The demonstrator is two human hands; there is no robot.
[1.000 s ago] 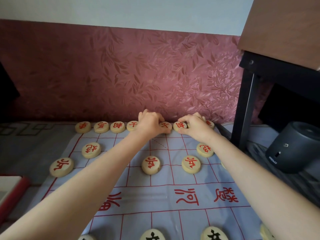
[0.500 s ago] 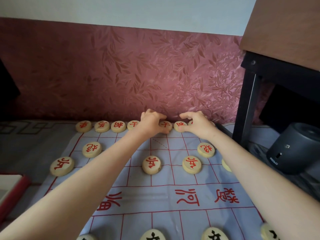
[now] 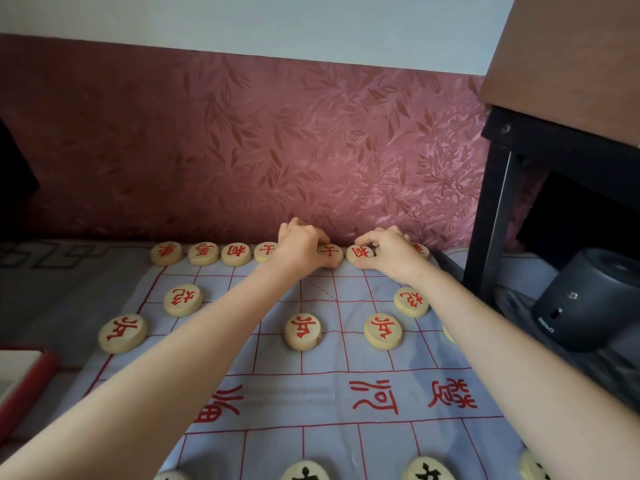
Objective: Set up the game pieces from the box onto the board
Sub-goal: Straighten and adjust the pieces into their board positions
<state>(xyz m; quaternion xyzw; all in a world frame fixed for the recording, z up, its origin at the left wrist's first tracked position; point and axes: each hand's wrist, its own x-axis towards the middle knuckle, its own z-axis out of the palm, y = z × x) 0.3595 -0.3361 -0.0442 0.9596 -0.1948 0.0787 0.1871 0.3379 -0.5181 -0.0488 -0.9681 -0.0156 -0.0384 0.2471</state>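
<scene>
Both arms were stretched across the board [image 3: 346, 382], a pale cloth ruled in red and spread flat up to the patterned wall [image 3: 242, 150]. The left hand [image 3: 301, 245] was laid on the far edge with its fingers curled. The left-hand piece [image 3: 329, 252] was pinched between the thumb at its near rim and the fingertips at its far rim, and it lay flat on the cloth. Just beside it, the right-hand piece [image 3: 360, 253] was held the same way by the right hand [image 3: 389, 252], with the thumb at the near rim and a bent finger at the far rim. The two discs were almost touching. What lay under either palm could not be seen.

Four back-row pieces [image 3: 203, 253] were lined up side by side to the left of the left hand, and part of an end piece [image 3: 420, 251] was shown past the right hand. Two second-row pieces [image 3: 183, 299] were set nearer, well apart. Three third-row pieces [image 3: 303, 331] were spaced along the line nearer again. All of these were marked in red. Black pieces [image 3: 427, 469] were cut off by the bottom edge. The box [image 3: 24, 372], red-rimmed, was seen at the left edge, off the board. A dark cylinder [image 3: 585, 299] was stood to the right of the board, below a table [image 3: 571, 64].
</scene>
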